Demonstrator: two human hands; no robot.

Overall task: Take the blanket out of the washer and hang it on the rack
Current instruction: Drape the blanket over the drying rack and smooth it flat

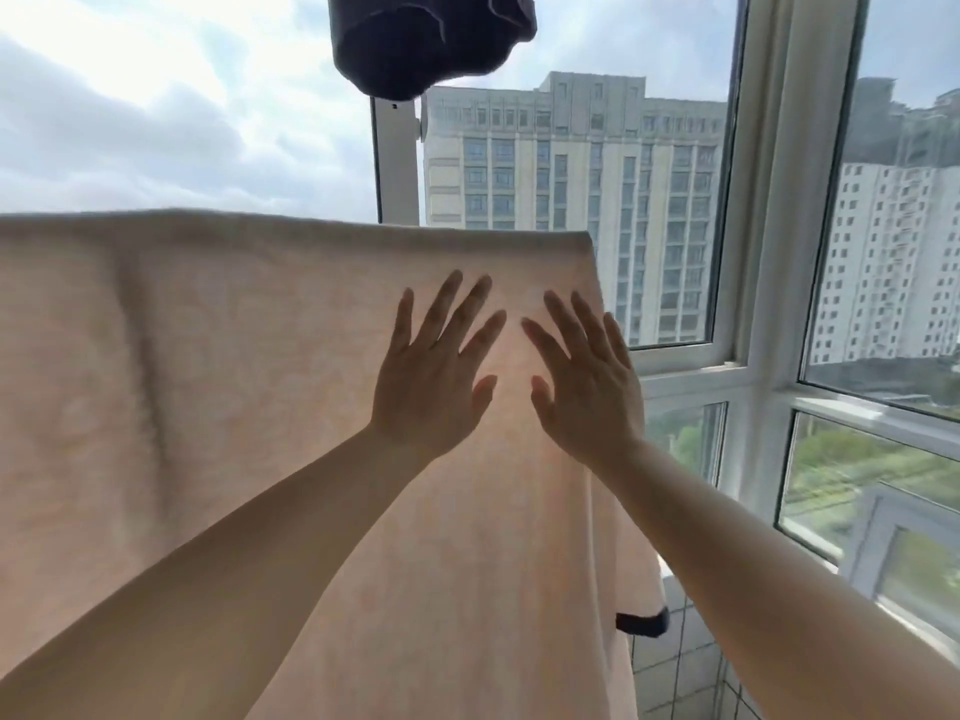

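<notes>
Blanket (pixel 234 381) hangs folded over its top edge.
Left hand (pixel 434 379) and right hand (pixel 587 389), fingers spread, grasp nothing.

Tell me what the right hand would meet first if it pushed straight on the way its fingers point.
Most likely the blanket. The right hand is open, fingers spread up and forward over the draped cloth near its right edge. Whether it already touches the cloth cannot be told from this view.
</notes>
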